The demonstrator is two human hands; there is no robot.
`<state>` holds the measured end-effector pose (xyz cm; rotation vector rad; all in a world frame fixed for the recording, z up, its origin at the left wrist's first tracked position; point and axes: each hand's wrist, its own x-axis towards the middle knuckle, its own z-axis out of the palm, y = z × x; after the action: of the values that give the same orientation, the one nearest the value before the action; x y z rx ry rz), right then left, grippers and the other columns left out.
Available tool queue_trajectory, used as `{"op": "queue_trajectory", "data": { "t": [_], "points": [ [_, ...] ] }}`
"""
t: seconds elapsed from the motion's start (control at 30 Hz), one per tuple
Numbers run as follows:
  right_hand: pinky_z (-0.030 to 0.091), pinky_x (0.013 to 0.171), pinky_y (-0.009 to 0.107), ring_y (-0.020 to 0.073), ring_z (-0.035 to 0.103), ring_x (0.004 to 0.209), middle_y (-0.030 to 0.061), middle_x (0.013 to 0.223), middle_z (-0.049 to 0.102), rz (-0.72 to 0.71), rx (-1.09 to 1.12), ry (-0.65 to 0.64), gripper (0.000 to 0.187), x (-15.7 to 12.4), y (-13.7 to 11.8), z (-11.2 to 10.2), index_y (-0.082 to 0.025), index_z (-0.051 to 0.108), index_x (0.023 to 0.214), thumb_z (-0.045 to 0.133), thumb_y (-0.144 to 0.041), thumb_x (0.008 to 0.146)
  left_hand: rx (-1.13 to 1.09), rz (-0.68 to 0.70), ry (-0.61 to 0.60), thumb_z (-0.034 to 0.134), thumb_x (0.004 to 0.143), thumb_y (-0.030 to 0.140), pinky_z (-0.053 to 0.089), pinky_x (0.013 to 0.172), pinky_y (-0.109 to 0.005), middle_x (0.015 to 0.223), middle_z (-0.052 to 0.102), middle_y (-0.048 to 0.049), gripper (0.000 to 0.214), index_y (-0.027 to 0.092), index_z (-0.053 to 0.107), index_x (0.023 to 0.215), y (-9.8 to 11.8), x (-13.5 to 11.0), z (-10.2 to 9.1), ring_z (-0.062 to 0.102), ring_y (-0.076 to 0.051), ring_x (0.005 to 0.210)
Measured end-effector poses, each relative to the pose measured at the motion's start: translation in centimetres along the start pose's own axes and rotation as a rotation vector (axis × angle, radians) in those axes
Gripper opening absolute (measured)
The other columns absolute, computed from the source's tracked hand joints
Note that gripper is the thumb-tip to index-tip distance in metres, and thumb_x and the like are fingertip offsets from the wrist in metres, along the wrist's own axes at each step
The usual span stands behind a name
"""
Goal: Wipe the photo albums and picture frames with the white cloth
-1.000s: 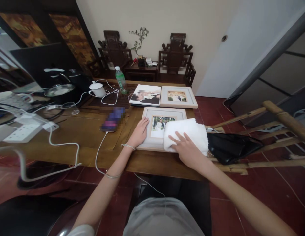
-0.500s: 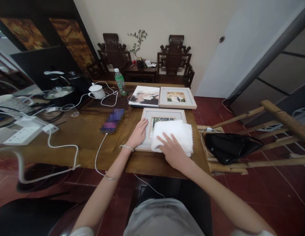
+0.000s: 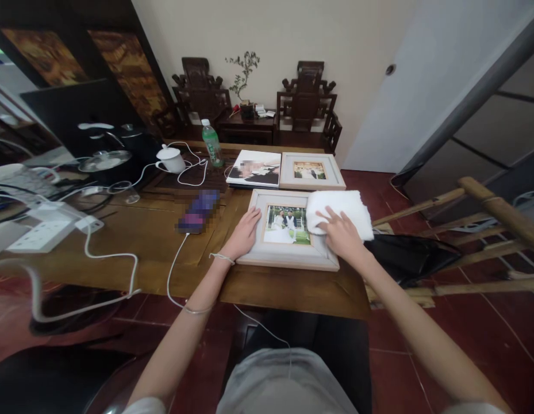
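Note:
A pale framed photo lies flat on the wooden table in front of me. My left hand rests flat on the frame's left border, fingers stretched out. My right hand presses a folded white cloth onto the frame's upper right corner, fingers spread on top of it. The cloth hangs partly past the frame's right edge.
Behind the frame lie a second framed photo and a photo book. A phone on a white cable lies to the left, with a green bottle, a lidded cup and power strips. A black bag sits on bamboo rails right.
My right hand slid the white cloth from the frame's middle and lower part up to its upper right corner, uncovering the photo. My left hand stayed on the left border.

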<state>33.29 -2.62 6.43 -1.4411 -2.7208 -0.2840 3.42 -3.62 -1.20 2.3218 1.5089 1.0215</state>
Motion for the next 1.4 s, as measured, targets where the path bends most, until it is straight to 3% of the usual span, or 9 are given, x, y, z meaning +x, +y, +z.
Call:
{"op": "queue_trajectory", "data": {
  "t": [0.1, 0.2, 0.43, 0.6, 0.77, 0.9, 1.07, 1.23, 1.4],
  "points": [
    [0.03, 0.105, 0.053, 0.0296, 0.03, 0.136, 0.0057, 0.141, 0.048, 0.015, -0.003, -0.01, 0.054, 2.8, 1.1, 0.4, -0.017, 0.064, 0.116, 0.043, 0.003, 0.07, -0.019, 0.0, 0.016, 0.033, 0.091, 0.015, 0.025, 0.115, -0.049, 0.141, 0.046, -0.0142, 0.044, 0.012, 0.048, 0.132, -0.3, -0.1, 0.3, 0.03, -0.025, 0.139],
    [0.029, 0.105, 0.054, 0.031, 0.028, 0.137, 0.0071, 0.142, 0.046, 0.004, -0.012, -0.031, 0.055, 3.2, 0.9, 0.5, -0.015, 0.063, 0.118, 0.042, 0.002, 0.07, -0.04, -0.015, 0.045, 0.034, 0.089, 0.012, 0.025, 0.116, -0.047, 0.141, 0.046, -0.0131, 0.046, 0.013, 0.048, 0.133, -0.5, -0.2, 0.6, 0.03, -0.023, 0.139],
    [0.027, 0.106, 0.057, 0.0348, 0.028, 0.136, 0.0103, 0.142, 0.046, -0.121, 0.069, -0.17, 0.056, -3.8, -2.5, -2.5, -0.015, 0.065, 0.113, 0.042, 0.005, 0.065, -0.014, -0.015, 0.048, 0.034, 0.087, 0.01, 0.026, 0.115, -0.049, 0.141, 0.045, -0.0159, 0.047, 0.009, 0.047, 0.133, -0.2, -0.1, 0.6, 0.031, -0.025, 0.138],
    [0.035, 0.105, 0.045, 0.0281, 0.031, 0.136, 0.0078, 0.148, 0.037, -0.226, 0.289, -0.289, 0.069, -6.2, -3.5, -5.2, -0.021, 0.058, 0.123, 0.039, 0.007, 0.062, -0.019, -0.011, 0.038, 0.035, 0.086, 0.009, 0.026, 0.115, -0.049, 0.141, 0.046, -0.0147, 0.048, 0.01, 0.048, 0.133, 0.0, -0.1, 0.4, 0.031, -0.026, 0.138],
    [0.041, 0.1, 0.042, 0.0271, 0.04, 0.132, 0.0093, 0.152, 0.03, -0.099, 0.342, -0.129, 0.074, -0.6, -3.4, -3.9, -0.024, 0.045, 0.134, 0.038, 0.007, 0.067, -0.031, -0.003, 0.044, 0.036, 0.085, 0.008, 0.026, 0.115, -0.049, 0.14, 0.047, -0.0126, 0.05, 0.013, 0.047, 0.133, -0.2, 0.0, 0.5, 0.031, -0.025, 0.138],
    [0.021, 0.112, 0.052, 0.0274, 0.014, 0.142, 0.007, 0.155, 0.022, -0.109, 0.183, 0.157, 0.065, 7.0, -3.7, -1.6, -0.019, 0.05, 0.13, 0.033, 0.01, 0.074, -0.043, 0.011, 0.054, 0.036, 0.085, 0.008, 0.027, 0.114, -0.05, 0.14, 0.047, -0.0139, 0.049, 0.012, 0.049, 0.132, -0.4, -0.1, 0.6, 0.031, -0.025, 0.138],
    [0.015, 0.112, 0.054, 0.0252, 0.022, 0.14, 0.004, 0.147, 0.04, -0.292, 0.045, 0.082, 0.05, 13.0, -6.0, 0.7, -0.02, 0.061, 0.117, 0.036, 0.005, 0.081, -0.065, 0.027, 0.063, 0.037, 0.085, 0.007, 0.027, 0.114, -0.052, 0.139, 0.047, -0.0147, 0.048, 0.013, 0.05, 0.13, -0.7, -0.2, 0.7, 0.031, -0.026, 0.138],
    [0.024, 0.107, 0.051, 0.0232, 0.034, 0.134, 0.0073, 0.134, 0.056, -0.196, 0.051, 0.038, 0.045, 12.8, -5.9, 1.1, -0.021, 0.065, 0.11, 0.042, 0.002, 0.08, -0.075, 0.025, 0.061, 0.037, 0.084, 0.006, 0.028, 0.114, -0.052, 0.138, 0.049, -0.0137, 0.049, 0.014, 0.051, 0.13, -0.7, -0.2, 0.6, 0.031, -0.025, 0.138],
    [0.028, 0.103, 0.049, 0.0253, 0.045, 0.126, 0.015, 0.128, 0.058, -0.058, 0.032, 0.006, 0.043, 9.5, -0.3, 0.4, -0.019, 0.068, 0.107, 0.042, 0.001, 0.079, -0.071, 0.014, 0.067, 0.036, 0.084, 0.006, 0.028, 0.114, -0.051, 0.138, 0.049, -0.0126, 0.049, 0.015, 0.051, 0.129, -0.6, -0.2, 0.6, 0.033, -0.024, 0.137]
  ]
}}
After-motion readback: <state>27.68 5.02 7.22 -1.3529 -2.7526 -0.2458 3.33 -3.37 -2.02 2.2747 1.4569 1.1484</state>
